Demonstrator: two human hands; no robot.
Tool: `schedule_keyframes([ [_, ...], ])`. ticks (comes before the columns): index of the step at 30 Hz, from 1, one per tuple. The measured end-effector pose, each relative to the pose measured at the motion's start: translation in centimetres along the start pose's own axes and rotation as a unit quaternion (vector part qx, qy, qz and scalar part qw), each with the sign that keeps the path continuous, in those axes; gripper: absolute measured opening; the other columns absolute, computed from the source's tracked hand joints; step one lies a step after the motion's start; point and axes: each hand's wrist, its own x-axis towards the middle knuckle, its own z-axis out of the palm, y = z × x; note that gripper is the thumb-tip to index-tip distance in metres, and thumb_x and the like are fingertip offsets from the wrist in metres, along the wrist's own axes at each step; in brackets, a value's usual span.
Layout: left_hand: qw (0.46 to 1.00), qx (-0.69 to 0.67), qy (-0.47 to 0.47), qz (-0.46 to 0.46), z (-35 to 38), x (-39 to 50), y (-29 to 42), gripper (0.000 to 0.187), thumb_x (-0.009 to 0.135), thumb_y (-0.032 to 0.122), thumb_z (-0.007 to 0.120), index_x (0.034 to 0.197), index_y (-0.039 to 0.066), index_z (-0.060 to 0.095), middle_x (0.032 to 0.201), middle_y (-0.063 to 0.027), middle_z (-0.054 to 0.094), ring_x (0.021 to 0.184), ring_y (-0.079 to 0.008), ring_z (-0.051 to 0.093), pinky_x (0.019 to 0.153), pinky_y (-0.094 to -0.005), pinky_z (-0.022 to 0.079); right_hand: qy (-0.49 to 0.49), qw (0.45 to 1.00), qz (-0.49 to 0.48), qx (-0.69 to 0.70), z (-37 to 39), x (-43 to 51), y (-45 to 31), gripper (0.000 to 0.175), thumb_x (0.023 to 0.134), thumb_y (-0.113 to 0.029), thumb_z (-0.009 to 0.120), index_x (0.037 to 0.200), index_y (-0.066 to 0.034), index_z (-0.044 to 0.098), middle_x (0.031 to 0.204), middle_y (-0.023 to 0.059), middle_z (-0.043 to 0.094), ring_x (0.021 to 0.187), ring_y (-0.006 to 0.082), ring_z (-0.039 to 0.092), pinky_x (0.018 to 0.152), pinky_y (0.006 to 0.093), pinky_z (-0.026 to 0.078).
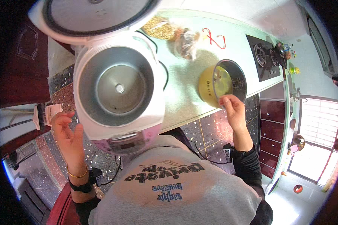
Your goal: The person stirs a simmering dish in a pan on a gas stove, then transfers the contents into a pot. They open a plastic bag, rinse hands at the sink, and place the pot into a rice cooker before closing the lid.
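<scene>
An electric rice cooker (pixel 118 126) stands before me with its lid (pixel 90 17) raised and no pot inside; the heating plate (pixel 109 92) shows at the bottom. My left hand (pixel 69 135) is beside the cooker's left side, fingers apart and holding nothing. To the right, the yellow inner pot (pixel 207 84) is tilted at the counter's front edge, its dark inside facing right and up. My right hand (pixel 233 111) pinches the pot's near rim between thumb and fingers. What lies in the pot, if anything, is hard to tell.
Behind the pot on the pale green counter (pixel 183 104) lie a bag of yellowish grains or beans (pixel 159 28), another clear plastic bag (pixel 187 43) and a red tie (pixel 214 39). A black cord runs behind the cooker. Farther right is a gas hob (pixel 263 57).
</scene>
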Motion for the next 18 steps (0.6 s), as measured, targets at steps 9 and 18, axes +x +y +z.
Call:
schedule_keyframes([
  [9, 0.944, 0.023, -0.317, 0.086, 14.0, -2.7, 11.6, 0.019, 0.073, 0.001, 0.066, 0.081, 0.005, 0.049, 0.088, -0.0071, 0.047, 0.098, -0.0243, 0.052, 0.089, -0.036, 0.039, 0.201, 0.974, -0.035, -0.094, -13.9, 4.5, 15.6, 0.02, 0.085, -0.009, 0.059, 0.101, 0.0, 0.051, 0.091, 0.0097, 0.057, 0.083, 0.0162, 0.055, 0.079, 0.0286, 0.045],
  [18, 0.933, -0.005, -0.337, -0.129, 33.1, -4.3, 5.3, 0.028, 0.082, 0.017, 0.066, 0.1, -0.001, 0.056, 0.092, -0.009, 0.059, 0.08, -0.0168, 0.058, 0.074, -0.0293, 0.048, 0.067, 0.997, 0.034, 0.013, -14.5, 9.1, 19.3, 0.031, 0.091, -0.026, 0.056, 0.071, -0.0022, 0.054, 0.062, -0.0001, 0.051, 0.059, 0.0087, 0.045, 0.055, 0.0254, 0.038],
])
